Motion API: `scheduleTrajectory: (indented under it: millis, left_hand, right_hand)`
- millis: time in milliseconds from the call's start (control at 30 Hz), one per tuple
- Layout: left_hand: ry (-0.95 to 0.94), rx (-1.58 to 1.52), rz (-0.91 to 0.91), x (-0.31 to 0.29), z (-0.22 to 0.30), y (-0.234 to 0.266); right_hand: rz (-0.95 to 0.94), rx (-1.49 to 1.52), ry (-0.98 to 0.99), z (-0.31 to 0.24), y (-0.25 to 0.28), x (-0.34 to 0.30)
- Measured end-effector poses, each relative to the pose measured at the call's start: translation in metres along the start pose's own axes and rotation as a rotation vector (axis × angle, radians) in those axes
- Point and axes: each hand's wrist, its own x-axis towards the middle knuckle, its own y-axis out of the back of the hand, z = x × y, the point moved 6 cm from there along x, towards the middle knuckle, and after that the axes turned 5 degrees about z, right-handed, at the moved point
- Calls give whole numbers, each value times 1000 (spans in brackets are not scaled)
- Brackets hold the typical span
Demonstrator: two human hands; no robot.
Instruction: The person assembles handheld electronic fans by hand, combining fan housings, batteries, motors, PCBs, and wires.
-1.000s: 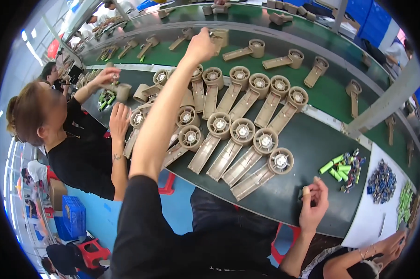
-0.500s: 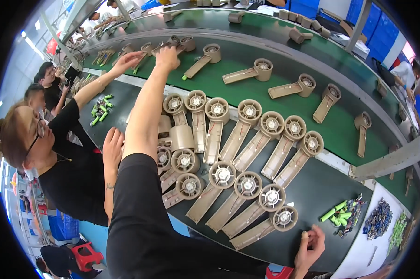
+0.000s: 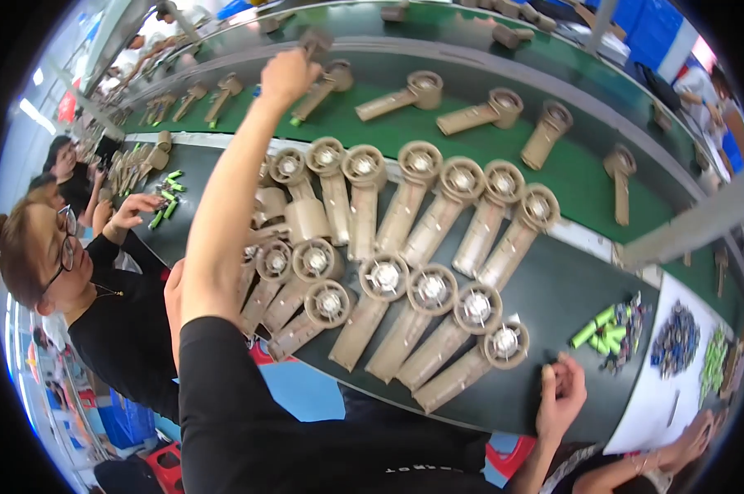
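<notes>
My left hand [image 3: 290,76] reaches across the green conveyor belt [image 3: 458,152] at the far side, its fingers closed on a beige handheld fan [image 3: 315,41] that is blurred by motion. Just right of this hand another beige fan [image 3: 331,81] lies on the belt. My right hand [image 3: 563,395] hovers by the table's near edge with loosely curled fingers, a gap between thumb and fingertips, and nothing visible in it. Beside it is the nearest fan of the front row [image 3: 504,344]. Two rows of such fans, round heads outward, fill the dark table between my arms.
Green cylindrical cells [image 3: 606,333] with small dark parts lie right of my right hand. Farther right, a white sheet [image 3: 648,403] carries piles of small parts. A co-worker [image 3: 100,305] sits on my left near more green cells [image 3: 168,198]. Another person's hands [image 3: 689,440] show at lower right.
My left hand has moved farther out over the belt with the fan. The co-worker's outstretched hand has drawn back toward the green cells. Another person's hands have come in at lower right.
</notes>
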Motion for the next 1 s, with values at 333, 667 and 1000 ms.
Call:
scheduleTrajectory:
  millis: [333,667,1000]
  left_hand:
    - [-185,-718,-32,-188,218,244]
    - [-539,-644,-130,-392,340,243]
    - [-384,-939,-182,-406,338,234]
  right_hand:
    - [-113,22,57,-22,6,6]
    - [320,-548,393,-37,75,111]
    - [139,-115,439,-82,82,74]
